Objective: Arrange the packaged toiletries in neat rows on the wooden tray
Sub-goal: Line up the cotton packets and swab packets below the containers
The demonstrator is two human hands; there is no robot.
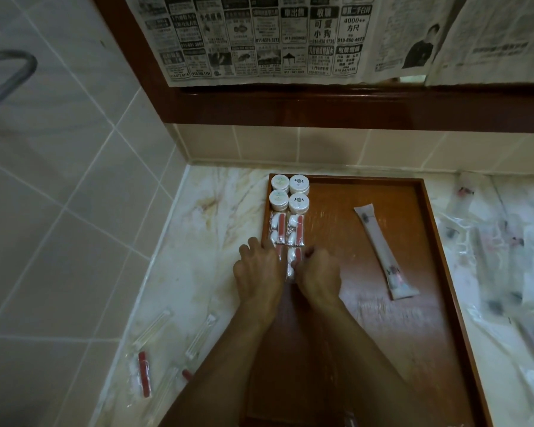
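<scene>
Toiletries on wooden tray (426,211): four round tubs (289,193), four sachets (287,232), both hands' grip on nearest sachets

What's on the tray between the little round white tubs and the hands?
In the head view, two clear packets with red and white pieces lie side by side between the round tubs and the hands, left and right.

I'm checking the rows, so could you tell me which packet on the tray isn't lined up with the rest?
The long pale sachet lying alone and slanted on the wooden tray, right of the jars and red-and-white packets in the left columns.
</scene>
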